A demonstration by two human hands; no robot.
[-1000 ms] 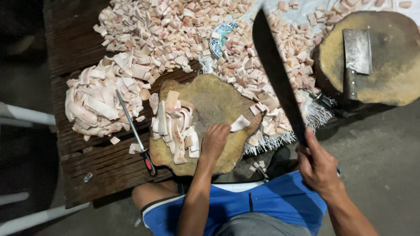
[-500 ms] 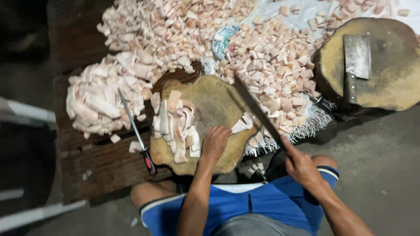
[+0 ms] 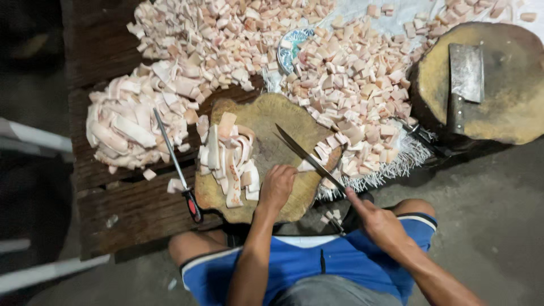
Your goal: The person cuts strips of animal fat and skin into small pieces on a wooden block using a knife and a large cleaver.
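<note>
Our left hand (image 3: 277, 187) presses together on a fat strip (image 3: 306, 166) on the round chopping block (image 3: 266, 122), steadying it; our right hand (image 3: 378, 222) is clamped on the long knife (image 3: 309, 158), blade angled across it.

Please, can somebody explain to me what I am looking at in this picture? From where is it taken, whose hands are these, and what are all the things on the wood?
The picture comes from a camera worn on a person's head, looking down, so the two arms belong to that person, who sits in blue shorts. The right hand grips a long knife, its blade lying low across a round wooden chopping block. The left hand presses down on the block beside a row of pale meat strips. Left of the block lies a sharpening steel with a red and black handle, on a dark wooden table. A heap of uncut strips lies to the left, and many small cut cubes above and to the right. At the far right, a cleaver rests on a second round block.
</note>
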